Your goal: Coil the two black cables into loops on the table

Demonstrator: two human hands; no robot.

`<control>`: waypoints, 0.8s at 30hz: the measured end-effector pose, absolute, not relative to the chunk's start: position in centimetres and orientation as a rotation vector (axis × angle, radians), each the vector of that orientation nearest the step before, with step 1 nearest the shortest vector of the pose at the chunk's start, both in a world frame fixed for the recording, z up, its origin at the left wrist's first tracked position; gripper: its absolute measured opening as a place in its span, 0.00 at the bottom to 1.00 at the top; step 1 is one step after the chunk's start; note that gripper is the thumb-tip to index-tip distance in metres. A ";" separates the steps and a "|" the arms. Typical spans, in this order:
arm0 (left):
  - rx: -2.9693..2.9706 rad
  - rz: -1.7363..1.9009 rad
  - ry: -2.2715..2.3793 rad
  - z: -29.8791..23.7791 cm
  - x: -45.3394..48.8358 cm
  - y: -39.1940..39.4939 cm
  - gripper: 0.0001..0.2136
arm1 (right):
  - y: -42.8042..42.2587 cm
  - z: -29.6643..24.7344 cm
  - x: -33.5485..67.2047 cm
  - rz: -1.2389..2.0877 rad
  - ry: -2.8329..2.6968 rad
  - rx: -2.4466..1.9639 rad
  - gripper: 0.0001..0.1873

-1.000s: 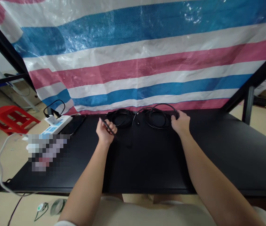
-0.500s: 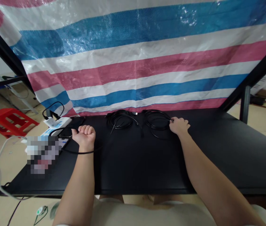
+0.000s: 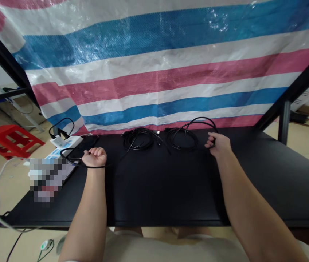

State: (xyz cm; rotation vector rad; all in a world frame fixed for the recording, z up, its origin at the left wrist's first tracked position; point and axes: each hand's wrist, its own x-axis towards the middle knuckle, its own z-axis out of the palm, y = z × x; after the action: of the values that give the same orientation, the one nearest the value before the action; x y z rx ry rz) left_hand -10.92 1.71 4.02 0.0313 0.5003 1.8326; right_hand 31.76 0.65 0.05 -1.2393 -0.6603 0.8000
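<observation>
Two coils of black cable lie at the back of the black table (image 3: 171,189): a left coil (image 3: 139,139) and a right coil (image 3: 182,140). My left hand (image 3: 94,157) is closed, palm up, on a black cable (image 3: 69,157) that loops round my wrist and lies toward the left. My right hand (image 3: 218,145) is closed on a loop of the right coil, and the loop arches up above the table. A loose cable end runs between the two coils.
A white power strip (image 3: 61,143) with a plug and a dark phone lie at the table's left end, beside a blurred patch. A striped tarp (image 3: 157,65) hangs behind the table. A red stool (image 3: 5,140) stands on the floor at left.
My left hand swung left from the middle, pulling a cable out toward the power strip. My right hand first lowered its loop onto the coil, then lifted a loop up and to the right.
</observation>
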 end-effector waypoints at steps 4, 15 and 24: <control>0.122 1.739 0.470 4.5 -10.1 1.5 0.23 | -0.8 2.2 30.3 1.101 -0.556 -0.879 0.08; 0.334 1.646 0.372 4.9 -9.4 0.7 0.21 | -0.2 2.0 30.8 0.903 -0.460 -0.654 0.19; 0.361 1.633 0.405 4.8 -9.2 0.7 0.20 | -1.8 3.5 29.4 0.846 -0.651 -0.711 0.14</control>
State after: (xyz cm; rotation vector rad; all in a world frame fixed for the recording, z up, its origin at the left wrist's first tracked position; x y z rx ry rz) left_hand -9.18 0.71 4.75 0.3612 0.4051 1.6326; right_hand 29.40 -1.79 3.46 -0.7107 -0.6508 0.8459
